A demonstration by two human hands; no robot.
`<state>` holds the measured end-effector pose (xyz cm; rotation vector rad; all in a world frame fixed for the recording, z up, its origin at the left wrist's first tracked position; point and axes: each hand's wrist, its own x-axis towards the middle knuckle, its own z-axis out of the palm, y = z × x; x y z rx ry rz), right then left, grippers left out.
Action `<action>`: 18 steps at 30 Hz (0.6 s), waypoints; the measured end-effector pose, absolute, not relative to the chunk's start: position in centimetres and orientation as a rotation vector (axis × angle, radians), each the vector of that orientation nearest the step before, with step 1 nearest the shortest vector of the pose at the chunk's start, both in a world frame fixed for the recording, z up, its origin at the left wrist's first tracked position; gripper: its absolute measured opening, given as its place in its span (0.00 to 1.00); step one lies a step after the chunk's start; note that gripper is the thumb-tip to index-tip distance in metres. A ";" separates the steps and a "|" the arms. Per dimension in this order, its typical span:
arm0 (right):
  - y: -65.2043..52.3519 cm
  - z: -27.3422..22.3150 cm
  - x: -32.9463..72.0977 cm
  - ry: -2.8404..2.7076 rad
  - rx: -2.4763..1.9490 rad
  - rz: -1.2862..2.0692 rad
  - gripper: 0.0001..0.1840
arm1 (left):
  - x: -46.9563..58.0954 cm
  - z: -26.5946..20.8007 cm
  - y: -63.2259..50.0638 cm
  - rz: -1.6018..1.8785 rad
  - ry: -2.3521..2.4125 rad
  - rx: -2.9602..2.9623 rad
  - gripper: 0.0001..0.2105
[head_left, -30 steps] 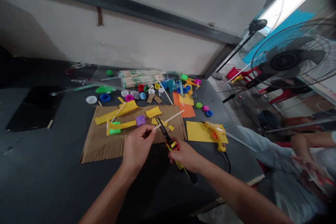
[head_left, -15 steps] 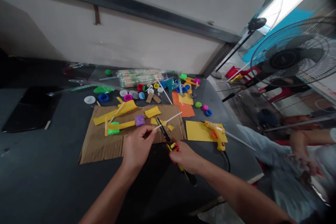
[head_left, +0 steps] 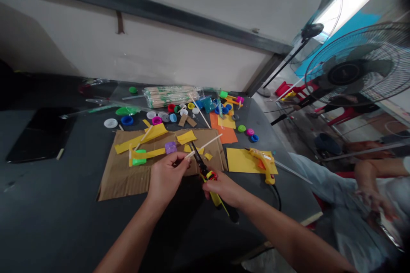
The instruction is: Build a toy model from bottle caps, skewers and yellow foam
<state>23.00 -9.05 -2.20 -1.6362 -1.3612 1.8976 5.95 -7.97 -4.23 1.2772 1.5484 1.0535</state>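
My left hand [head_left: 168, 175] pinches one end of a thin pale wooden stick [head_left: 212, 140] between thumb and fingertips. In my right hand [head_left: 224, 187] are pliers [head_left: 200, 162] with dark jaws and yellow, red and black handles. Their jaws lie across the stick just beyond my left fingertips. Below the stick is a brown cardboard sheet [head_left: 123, 183]. On the sheet rest yellow paper strips [head_left: 156, 131], a purple bottle cap [head_left: 171, 147] and a green cap [head_left: 139, 157] joined to a yellow strip.
A yellow glue gun [head_left: 264, 162] lies on yellow paper [head_left: 237, 161] at the right. Behind the cardboard are many coloured caps [head_left: 156, 120] and a wrapped bundle of sticks [head_left: 171, 95]. A dark phone-like slab [head_left: 38, 136] lies left. A fan [head_left: 346, 72] and a seated person [head_left: 368, 187] are at right.
The pliers and my right hand have shifted slightly left and down, and more of the yellow handle shows. My left hand keeps its pinch on the stick. The seated person's hand has moved.
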 end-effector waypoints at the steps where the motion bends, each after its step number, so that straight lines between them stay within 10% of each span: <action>1: -8.8 -2.0 23.0 -1.383 -1.619 1.905 0.10 | 5.8 -4.2 -7.8 1.047 1.554 1.280 0.10; 18: -6.9 -3.1 22.5 -1.259 -1.646 1.972 0.04 | 6.2 -5.8 -4.8 1.032 1.538 1.249 0.12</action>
